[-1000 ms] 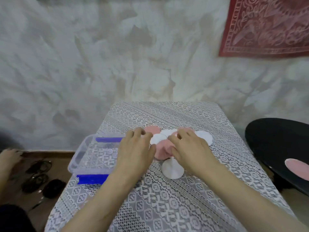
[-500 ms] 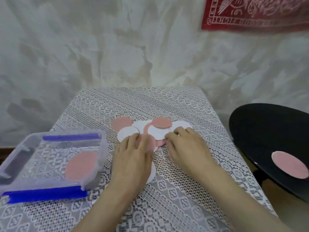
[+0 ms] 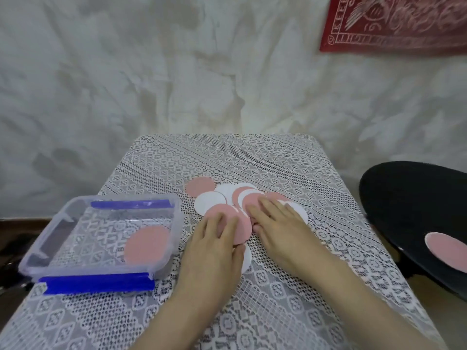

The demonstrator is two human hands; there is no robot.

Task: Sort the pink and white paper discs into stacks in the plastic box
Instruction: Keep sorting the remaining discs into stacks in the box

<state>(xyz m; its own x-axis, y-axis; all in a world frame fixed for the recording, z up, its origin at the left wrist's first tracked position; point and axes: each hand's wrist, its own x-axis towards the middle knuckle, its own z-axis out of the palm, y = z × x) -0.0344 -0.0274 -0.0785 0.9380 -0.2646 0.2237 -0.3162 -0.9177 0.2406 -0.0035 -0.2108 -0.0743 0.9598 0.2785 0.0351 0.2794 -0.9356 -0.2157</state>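
Note:
A loose pile of pink and white paper discs [image 3: 228, 197] overlaps in the middle of the lace-covered table. My left hand [image 3: 214, 246] lies flat, fingers spread, on a large pink disc [image 3: 241, 227] at the pile's near edge, and a white disc [image 3: 247, 260] peeks out under its thumb. Beside it my right hand [image 3: 278, 228] rests palm down on the right side of the pile, covering a pink disc and a white disc. To the left stands the clear plastic box [image 3: 63, 221] with blue clips, holding one pink disc [image 3: 146, 245].
A black round stool [image 3: 404, 205] stands off the table's right edge with a pink disc [image 3: 447, 250] lying on it. The wall is close behind the table. A red patterned cloth [image 3: 394, 24] hangs top right. The floor drops away to the left of the box.
The view has swung left and down, bringing the box and its pink disc into sight. My left hand has drawn the large pink disc towards me, out of the pile. My right hand stays on the pile.

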